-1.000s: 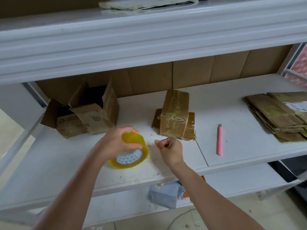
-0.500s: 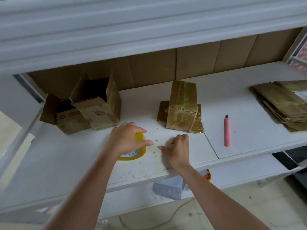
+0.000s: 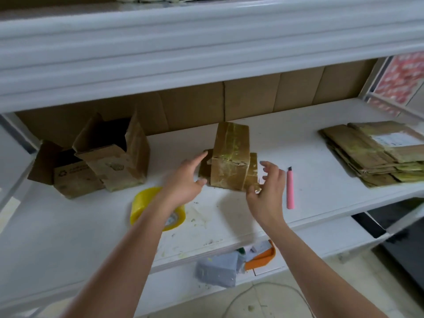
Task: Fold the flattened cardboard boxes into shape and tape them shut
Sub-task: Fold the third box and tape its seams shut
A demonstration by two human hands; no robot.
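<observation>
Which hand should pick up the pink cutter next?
Probably the right hand: it is open, empty and just beside the pink cutter. The left hand is farther, across the taped box.

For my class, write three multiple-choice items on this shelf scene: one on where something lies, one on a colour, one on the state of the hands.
1. Where does the slim pink utility knife lie?
A. right of the right hand
B. inside an open box
C. on the flat stack

2. What colour is the roll of packing tape?
A. blue
B. yellow
C. black

3. How are the left hand and right hand?
A. open beside the taped brown cardboard box
B. both gripping the tape
C. both holding the knife

Answers: 1 A, it lies on the white shelf beside that hand; 2 B, its rim is yellow; 3 A, fingers spread, holding nothing.
</observation>
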